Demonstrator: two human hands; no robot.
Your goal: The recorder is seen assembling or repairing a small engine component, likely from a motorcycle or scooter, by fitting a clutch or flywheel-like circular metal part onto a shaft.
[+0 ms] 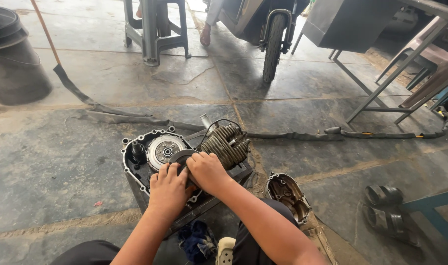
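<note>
Centre of the frame: both hands — left hand [167,189], right hand [206,171] — press curled fingers [171,170] around a dark round part [181,157] on the open engine [184,152], on the floor [52,162] — a loose cover [287,195] lies right.

Grey stone floor [62,162], plastic stool [155,29]

The engine [184,157] sits on the floor [62,162], centre. Both hands rest on it, the left hand [169,189] just left of the right hand [207,172]. The engine cover [287,195] lies right of the engine. Behind the engine runs a hose [292,136]; farther behind stands a wheel [273,46], with a stool [155,29] behind-left and a bucket [13,59] far left.
</note>
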